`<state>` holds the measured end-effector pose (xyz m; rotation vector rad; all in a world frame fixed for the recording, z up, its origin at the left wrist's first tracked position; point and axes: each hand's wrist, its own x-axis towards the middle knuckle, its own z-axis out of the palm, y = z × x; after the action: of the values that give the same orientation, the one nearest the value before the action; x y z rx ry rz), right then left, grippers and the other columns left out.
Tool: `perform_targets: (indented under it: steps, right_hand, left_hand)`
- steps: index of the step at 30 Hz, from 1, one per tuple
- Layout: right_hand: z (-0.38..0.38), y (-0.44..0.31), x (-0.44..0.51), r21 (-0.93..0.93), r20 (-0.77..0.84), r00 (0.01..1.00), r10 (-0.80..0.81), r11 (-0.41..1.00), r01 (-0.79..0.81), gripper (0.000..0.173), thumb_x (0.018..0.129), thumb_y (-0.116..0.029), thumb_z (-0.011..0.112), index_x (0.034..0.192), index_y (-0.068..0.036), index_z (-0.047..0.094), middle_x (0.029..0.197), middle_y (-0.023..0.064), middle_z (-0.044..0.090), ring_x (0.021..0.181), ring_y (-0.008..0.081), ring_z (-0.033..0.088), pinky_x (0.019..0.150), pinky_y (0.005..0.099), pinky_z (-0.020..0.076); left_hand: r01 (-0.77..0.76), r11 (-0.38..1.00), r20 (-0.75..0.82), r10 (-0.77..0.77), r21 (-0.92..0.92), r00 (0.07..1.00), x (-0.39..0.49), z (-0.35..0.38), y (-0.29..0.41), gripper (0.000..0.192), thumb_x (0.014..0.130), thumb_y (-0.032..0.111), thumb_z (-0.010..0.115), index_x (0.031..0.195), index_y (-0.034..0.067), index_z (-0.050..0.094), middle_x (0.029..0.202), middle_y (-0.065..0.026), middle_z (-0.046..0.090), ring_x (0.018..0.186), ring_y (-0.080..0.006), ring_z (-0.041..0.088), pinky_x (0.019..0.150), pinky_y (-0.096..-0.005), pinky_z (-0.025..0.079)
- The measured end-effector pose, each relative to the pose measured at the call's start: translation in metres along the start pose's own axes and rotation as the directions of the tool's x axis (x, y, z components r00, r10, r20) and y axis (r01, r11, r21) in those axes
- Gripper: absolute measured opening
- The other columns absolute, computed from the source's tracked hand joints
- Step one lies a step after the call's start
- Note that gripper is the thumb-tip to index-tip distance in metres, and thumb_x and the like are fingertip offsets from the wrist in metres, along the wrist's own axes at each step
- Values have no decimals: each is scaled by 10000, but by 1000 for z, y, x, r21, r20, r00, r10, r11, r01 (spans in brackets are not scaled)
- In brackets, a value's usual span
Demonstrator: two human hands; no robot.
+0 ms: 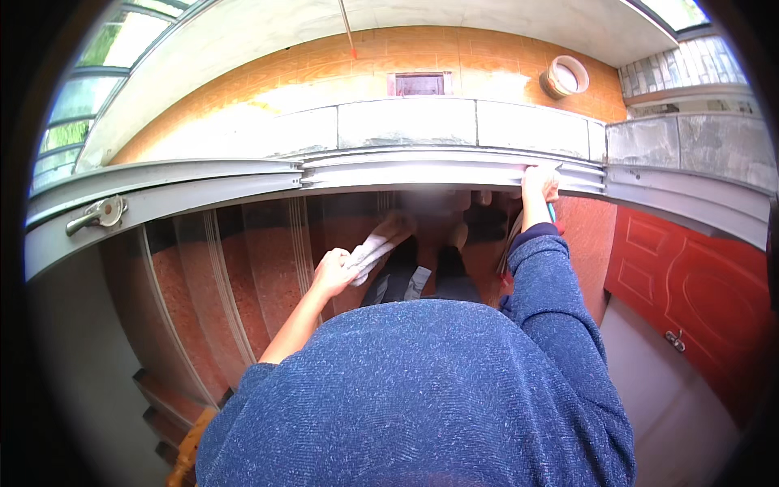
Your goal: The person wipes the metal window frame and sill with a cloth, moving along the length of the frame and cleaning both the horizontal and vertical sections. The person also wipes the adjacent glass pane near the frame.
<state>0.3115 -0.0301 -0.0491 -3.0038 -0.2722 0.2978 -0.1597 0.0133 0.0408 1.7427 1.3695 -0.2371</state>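
My left hand (335, 272) grips a pale, folded cloth (367, 262), which hangs over the dark red stairs. At the right, my right hand (541, 181) rests on the metal window track (414, 173) with its fingers curled over the edge. Something teal and red shows just below that hand, too small to name. The window frame at the left bears a metal latch handle (97, 215). Outside the track runs a grey tiled ledge (408, 125).
Red stairs (201, 280) descend at the left, near a wooden banister (188, 447). A red door (688, 292) stands at the right. Beyond the ledge are a bucket (565, 77) and a thin pole (347, 27) on an orange tiled surface (487, 55).
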Motion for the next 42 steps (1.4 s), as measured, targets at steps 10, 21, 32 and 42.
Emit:
perform_targets:
  steps: [10,21,32,42]
  right_hand:
    - [-48,70,-82,-85,56,706,-706,701,708,355,805,-393,548,766,-46,616,722,145,601,715,289,605,645,407,485]
    - [-38,-102,-81,269,116,376,-919,394,879,458,773,-308,655,1197,-184,533,1204,194,514,1127,335,484,913,402,403]
    - [18,-177,-63,656,230,-392,-891,-155,738,238,775,-95,577,1005,-145,614,759,113,425,731,287,445,691,372,384]
    - [-59,-216,-61,204,-228,387,-893,345,916,206,839,-266,536,800,-89,633,692,158,590,619,297,591,551,401,448]
  left_hand:
    - [-186,982,-34,185,-27,982,3,-20,1,348,657,254,697,944,83,597,955,-99,571,877,-272,582,750,-351,481]
    - [-53,998,30,52,21,998,-1,-41,42,362,673,286,691,970,100,600,978,-100,563,919,-273,569,790,-350,465]
    - [-63,994,-136,51,-84,989,-23,-14,-43,281,658,215,654,838,1,638,1007,-104,567,931,-284,536,797,-357,453]
    - [-239,956,-119,221,-171,968,-17,-41,6,191,669,120,662,810,-7,632,1006,-82,558,920,-229,563,774,-309,455]
